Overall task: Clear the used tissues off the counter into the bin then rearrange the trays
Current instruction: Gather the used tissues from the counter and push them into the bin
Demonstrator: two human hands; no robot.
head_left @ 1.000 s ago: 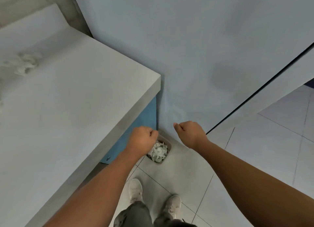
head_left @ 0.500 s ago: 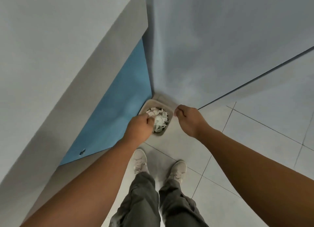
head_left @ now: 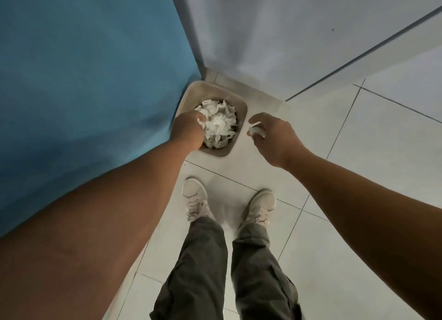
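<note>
Now both arms are down at the bin [head_left: 240,109]. A second ago the fists hung well above it with the worktop in sight; the worktop has since gone out of view. The bin sits in the corner between the blue panel [head_left: 83,80] and the wall [head_left: 275,32]. I'd judge this load is at the point of release.

The left grip [head_left: 189,130] is over the bin's left rim, fingers curled round a tissue [head_left: 200,121] that shows white between them, against the pile [head_left: 221,126]. The right grip [head_left: 272,138] was a tight fist half a second ago; it has loosened, yet thumb and fingers pinch a small wad [head_left: 257,131]. That wad hangs just right of the bin, outside the rim and above the floor [head_left: 358,152]. It looks to need carrying over the bin before letting go, or it lands on the tiles.

Inside the bin, the pile of crumpled white tissues comes close to the rim, so little room is left. No trays show. A tissue lay on the worktop a second ago, so another trip seems likely.
</note>
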